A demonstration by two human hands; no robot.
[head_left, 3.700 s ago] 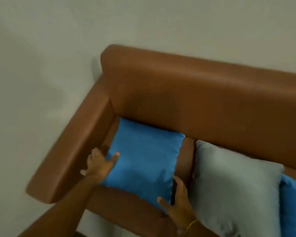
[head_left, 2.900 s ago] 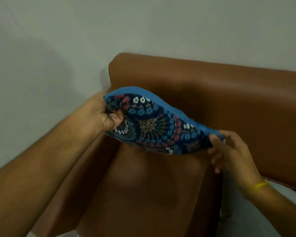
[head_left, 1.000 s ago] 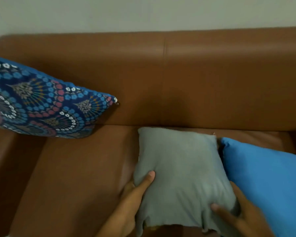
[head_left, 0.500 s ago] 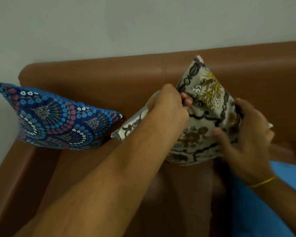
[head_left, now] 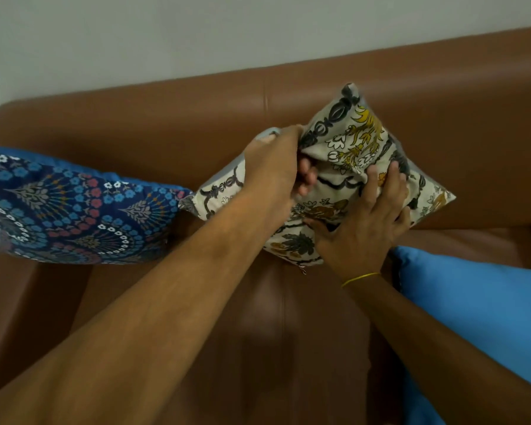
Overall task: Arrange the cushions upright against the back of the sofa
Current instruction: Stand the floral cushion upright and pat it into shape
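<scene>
Cream cushion (head_left: 359, 142), printed with black scrolls and mustard foliage, is gripped by the left hand (head_left: 276, 167) and pressed by the flat, spread right hand (head_left: 365, 222).

Brown leather sofa (head_left: 166, 118) is carrying three cushions. Cream floral cushion (head_left: 350, 142) is sitting corner-down against the backrest. Left of it, corners meeting, blue patterned cushion (head_left: 74, 207) is leaning upright. Right of it, plain blue cushion (head_left: 472, 302) is lying on the seat.

Left cushion (head_left: 74, 207): against the sofa back (head_left: 166, 118), above the left armrest (head_left: 3, 317).
Middle cushion (head_left: 350, 139): tilted on a corner against the back, just beside the left cushion.
Right cushion (head_left: 478, 308): on the seat (head_left: 258, 348), in front and right of the middle cushion.
</scene>
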